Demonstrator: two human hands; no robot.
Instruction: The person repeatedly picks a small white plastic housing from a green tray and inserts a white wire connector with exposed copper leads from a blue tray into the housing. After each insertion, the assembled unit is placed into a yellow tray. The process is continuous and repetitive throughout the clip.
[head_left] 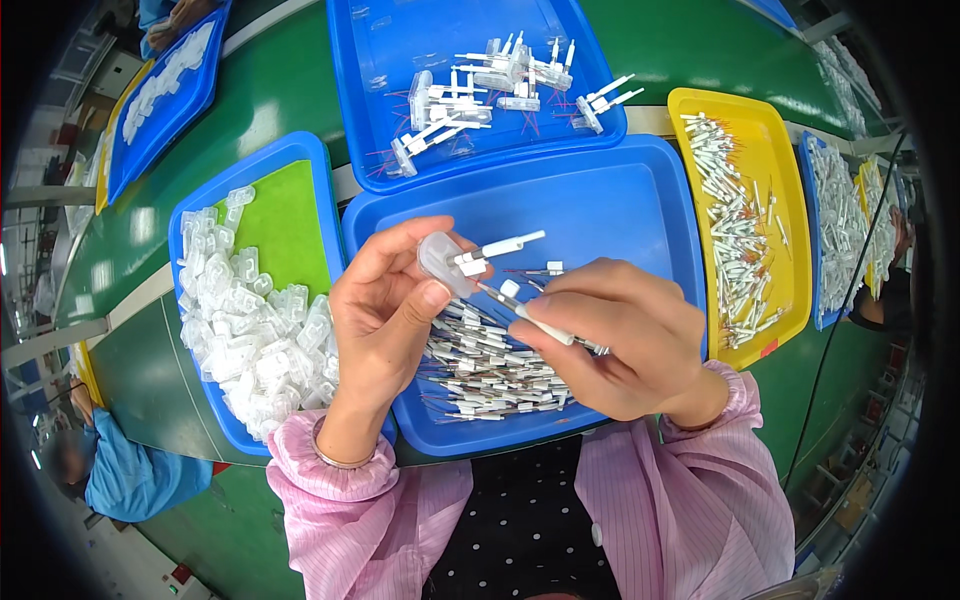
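Green bench [270,95] runs under everything, crowded with trays. Your left hand [385,305] is closed around a small clear plastic housing [440,260], thumb and fingers pinching its rounded body, with one white pin [505,244] already sticking out of its end. Your right hand [610,340] is curled tight on a second thin white pin [535,322], held like a pen, its tip right at the housing's mouth. Both are held just above the middle blue tray [620,210].

The housing looks light, rigid and smooth, so it may slip if you pinch it by the rounded face; hold it by the flat sides. The pins look slim, with fine wire leads that would likely bend, so grip the white sleeve, not the wire.

Below your hands lies a heap of loose pins [490,375], close enough to snag with a sleeve [345,500]. A pile of empty housings [250,340] fills the left tray [300,150]. Finished pieces [480,85] sit in the far tray [380,60], and more pins [735,240] fill the yellow tray [790,200] to your right. Other people's trays and arms show at the picture's edges, well apart.
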